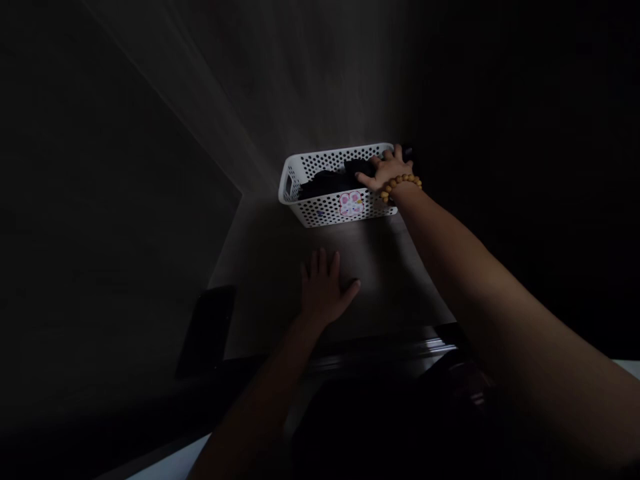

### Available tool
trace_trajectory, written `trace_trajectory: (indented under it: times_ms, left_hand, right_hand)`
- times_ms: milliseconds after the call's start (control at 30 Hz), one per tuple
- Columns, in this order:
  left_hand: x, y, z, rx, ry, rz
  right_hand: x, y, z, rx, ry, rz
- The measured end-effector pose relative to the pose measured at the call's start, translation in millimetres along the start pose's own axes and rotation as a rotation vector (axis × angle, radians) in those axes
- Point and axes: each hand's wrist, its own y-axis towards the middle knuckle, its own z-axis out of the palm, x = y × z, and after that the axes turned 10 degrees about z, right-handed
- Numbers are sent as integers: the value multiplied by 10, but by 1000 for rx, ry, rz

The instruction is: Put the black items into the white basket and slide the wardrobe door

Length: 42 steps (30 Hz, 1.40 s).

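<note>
A white plastic basket with round holes and a rabbit sticker on its front stands toward the back of the shelf. Dark, soft-looking items lie inside; they look like black cloth, but the dim light hides what they are. My right hand, with a beaded bracelet at the wrist, is over the basket's right end, fingers spread. Whether it touches the dark items or the rim I cannot tell. In front of the basket, my left hand rests with fingers apart on the shelf board.
Dark walls enclose the shelf at the left and back, and the right side is in deep shadow. A black flat object is at the front left. A metal-looking rail runs along the front edge.
</note>
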Motion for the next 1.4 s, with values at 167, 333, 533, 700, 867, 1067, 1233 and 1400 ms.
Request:
trace_trajectory:
  times_ms: [167, 333, 533, 700, 867, 1067, 1233, 1400]
  left_hand:
    - [-53, -31, -68, 16, 36, -6]
    - [-154, -140, -135, 2, 77, -41]
    - [-300, -300, -203, -4, 52, -66]
    - [-420, -463, -260, 15, 31, -91]
    - [-577, -709, -279, 31, 38, -91]
    - [-822, -1167, -183, 0, 59, -63]
    - [-1059, -1584, -63, -62, 71, -13]
    - [-1238, -1928, -18, -124, 70, -11]
  right_hand:
    - [-47, -12, 146, -147, 17, -55]
    - [-1, -338, 110, -401, 183, -105]
    - [-178, -1887, -137, -269, 304, -453]
    - [-977, -3577, -563, -426, 386, -601]
    - [-2206, -4508, -1468, -1016, 211, -405]
    - [-2929, -4634, -1885, -970, 269, -108]
    - [-2882, -4531, -1716, -926, 410, -73]
    - [-2891, -4545, -1622, -956, 447, -100]
